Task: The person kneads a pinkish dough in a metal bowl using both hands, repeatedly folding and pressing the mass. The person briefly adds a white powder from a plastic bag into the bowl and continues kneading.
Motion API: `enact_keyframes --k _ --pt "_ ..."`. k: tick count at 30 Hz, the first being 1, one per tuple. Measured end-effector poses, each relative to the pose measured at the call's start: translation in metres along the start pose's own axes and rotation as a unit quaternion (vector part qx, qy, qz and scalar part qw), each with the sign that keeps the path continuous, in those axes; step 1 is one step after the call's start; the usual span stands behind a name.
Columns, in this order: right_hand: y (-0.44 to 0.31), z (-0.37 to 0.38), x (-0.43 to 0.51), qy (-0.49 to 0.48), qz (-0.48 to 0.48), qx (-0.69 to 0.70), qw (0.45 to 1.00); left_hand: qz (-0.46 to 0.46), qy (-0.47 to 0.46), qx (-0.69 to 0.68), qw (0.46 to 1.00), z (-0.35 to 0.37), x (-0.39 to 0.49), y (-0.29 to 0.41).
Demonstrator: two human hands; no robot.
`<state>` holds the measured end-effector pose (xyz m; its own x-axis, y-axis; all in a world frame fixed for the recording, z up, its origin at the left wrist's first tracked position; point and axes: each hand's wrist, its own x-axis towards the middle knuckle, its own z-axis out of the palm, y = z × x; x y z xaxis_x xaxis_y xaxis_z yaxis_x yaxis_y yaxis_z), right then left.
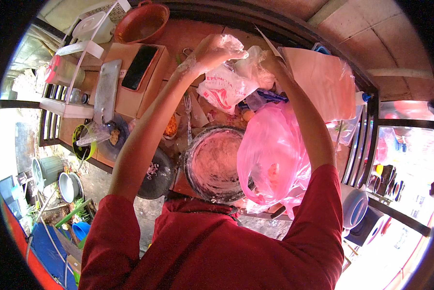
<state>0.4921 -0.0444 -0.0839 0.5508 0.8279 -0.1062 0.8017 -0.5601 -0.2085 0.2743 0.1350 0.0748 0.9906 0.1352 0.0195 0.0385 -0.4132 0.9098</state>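
Observation:
My left hand (222, 50) is raised at the far side of the table, with thin clear plastic over its fingers and white powder on the wrist. My right hand (269, 62) grips the edge of a clear plastic bag (252, 65); its fingertips are partly hidden. Just below lies a white plastic bag with red print (227, 88). Nearer to me stands a round basin of pale flour or dough (215, 163), its right side covered by a pink plastic bag (271, 152). A fork (188, 112) lies beyond the basin.
At left are a stone mortar (158, 175) with chopped bits, a cleaver (107, 90), a phone (140, 67) on a box, and a white rack (66, 108). An orange grated food (171, 127) sits beside my left forearm. A red-brown bowl (142, 23) and wrapped sheets (320, 83) stand farther back.

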Motion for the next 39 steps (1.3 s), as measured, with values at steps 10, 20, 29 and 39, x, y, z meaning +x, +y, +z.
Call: enact_keyframes --k 10,20,29,39 --pt "-0.003 -0.03 -0.007 -0.076 0.256 0.09 0.959 -0.005 0.005 -0.056 0.998 -0.009 -0.028 0.017" --pt "0.001 -0.006 -0.017 -0.004 0.373 0.496 0.784 -0.072 0.019 -0.042 0.996 -0.02 -0.062 0.038" --pt "0.02 0.031 -0.025 0.109 0.201 0.724 0.651 -0.062 0.031 -0.163 0.984 -0.021 -0.106 0.036" --pt "0.011 0.028 -0.038 0.115 0.304 0.743 0.584 -0.138 0.05 -0.262 0.954 -0.034 -0.194 0.026"
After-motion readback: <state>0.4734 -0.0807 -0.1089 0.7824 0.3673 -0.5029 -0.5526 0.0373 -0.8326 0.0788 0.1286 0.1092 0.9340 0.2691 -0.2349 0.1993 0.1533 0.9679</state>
